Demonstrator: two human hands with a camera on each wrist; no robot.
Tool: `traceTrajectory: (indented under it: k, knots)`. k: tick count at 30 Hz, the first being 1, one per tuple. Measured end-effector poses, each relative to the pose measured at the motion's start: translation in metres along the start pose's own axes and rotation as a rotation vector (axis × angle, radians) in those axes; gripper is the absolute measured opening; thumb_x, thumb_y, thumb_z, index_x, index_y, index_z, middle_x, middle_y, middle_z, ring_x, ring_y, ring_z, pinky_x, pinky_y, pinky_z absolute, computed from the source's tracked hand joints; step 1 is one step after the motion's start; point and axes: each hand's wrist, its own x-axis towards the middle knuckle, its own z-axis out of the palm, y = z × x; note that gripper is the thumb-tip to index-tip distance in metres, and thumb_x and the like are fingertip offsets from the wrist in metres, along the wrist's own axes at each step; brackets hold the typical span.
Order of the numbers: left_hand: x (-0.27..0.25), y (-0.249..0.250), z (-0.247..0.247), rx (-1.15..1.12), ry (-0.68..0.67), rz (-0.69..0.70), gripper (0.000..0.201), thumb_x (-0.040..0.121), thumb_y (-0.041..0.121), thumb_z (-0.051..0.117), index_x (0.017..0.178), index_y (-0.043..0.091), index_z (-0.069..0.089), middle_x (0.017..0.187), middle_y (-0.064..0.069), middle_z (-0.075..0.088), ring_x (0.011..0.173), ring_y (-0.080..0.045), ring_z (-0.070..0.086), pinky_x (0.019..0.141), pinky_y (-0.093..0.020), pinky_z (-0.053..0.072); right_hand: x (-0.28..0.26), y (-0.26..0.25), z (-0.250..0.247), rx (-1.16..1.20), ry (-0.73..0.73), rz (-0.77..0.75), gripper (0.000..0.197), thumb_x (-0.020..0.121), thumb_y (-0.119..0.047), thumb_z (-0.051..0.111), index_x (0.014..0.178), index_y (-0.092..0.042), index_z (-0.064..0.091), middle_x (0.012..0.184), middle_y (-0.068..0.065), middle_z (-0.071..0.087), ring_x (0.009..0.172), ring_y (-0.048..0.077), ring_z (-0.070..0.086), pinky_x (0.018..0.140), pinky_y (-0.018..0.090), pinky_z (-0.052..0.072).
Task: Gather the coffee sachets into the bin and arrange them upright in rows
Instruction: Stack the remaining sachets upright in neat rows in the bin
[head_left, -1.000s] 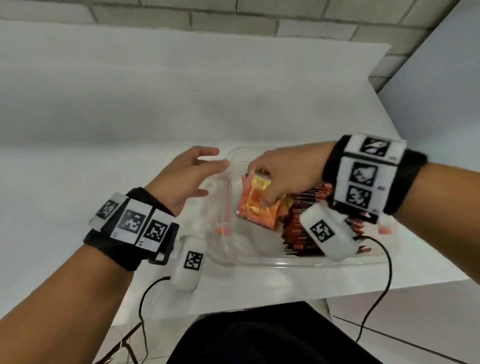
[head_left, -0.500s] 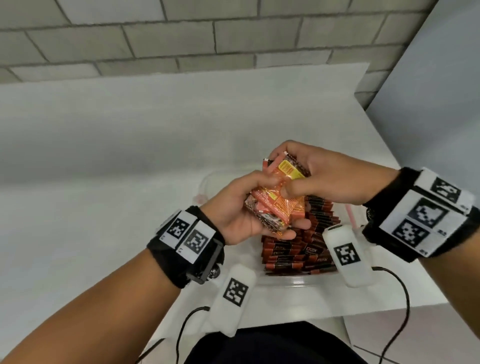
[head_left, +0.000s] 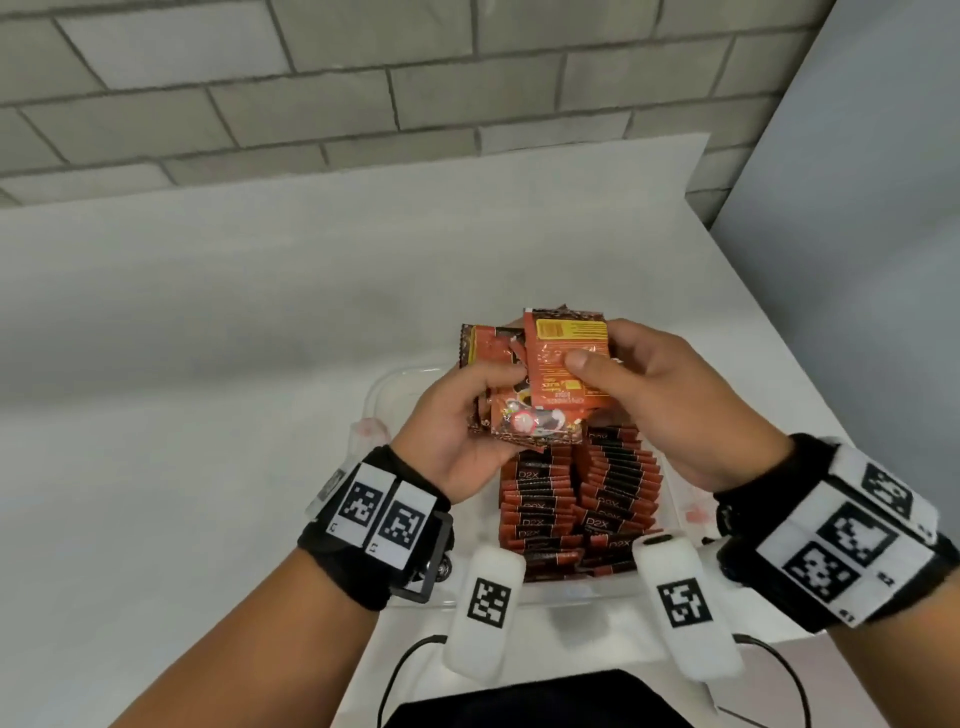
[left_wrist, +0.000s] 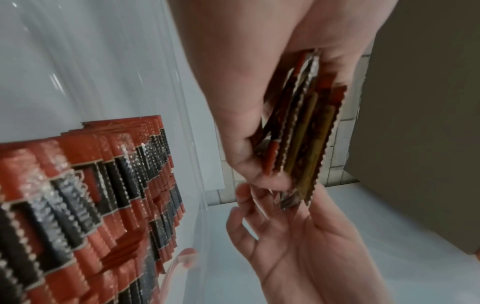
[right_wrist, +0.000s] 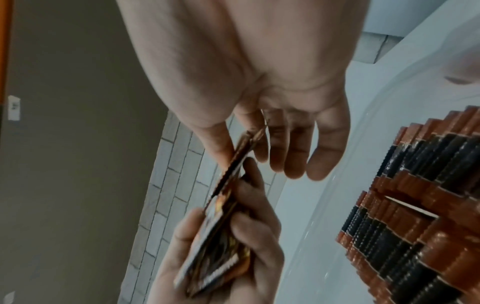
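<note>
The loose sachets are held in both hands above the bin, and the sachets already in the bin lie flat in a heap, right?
Not quite. The sachets in the bin stand upright in rows, as the head view shows. The loose sachets are indeed held by the left hand and right hand above the bin.

Soft, even indoor light, faint shadows, head view sharp but bowed at edges, both wrist views dim, grainy, motion-blurred.

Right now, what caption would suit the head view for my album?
Both hands, left hand and right hand, hold a bundle of coffee sachets above upright rows in the clear bin.
</note>
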Motion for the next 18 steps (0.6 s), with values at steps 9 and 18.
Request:
traceTrajectory:
  k: [9,18]
  knots:
    - [-0.009,0.003,-0.008,0.178,0.085,0.126,0.047,0.080,0.002,0.061,0.126,0.004,0.054,0.108,-0.013,0.070,0.097,-0.027,0.068,0.079,-0.038,0.058,0.000,-0.003,0.001,0.087,0.045,0.028,0.019,0.087,-0.008,0.062,0.106,-0.012,0.063,0.098,0.003,0.073,0.088,0.018,0.070,0.080,0.030,0.055]
    - [-0.016,0.012,-0.017,0.157,0.115,0.168,0.042,0.083,0.009,0.063,0.122,-0.004,0.055,0.116,-0.021,0.065,0.105,-0.033,0.065,0.080,-0.040,0.057,-0.002,-0.011,0.020,0.169,0.085,0.050,0.020,0.091,-0.007,0.056,0.109,-0.014,0.061,0.098,0.005,0.073,0.088,0.021,0.071,0.076,0.034,0.058]
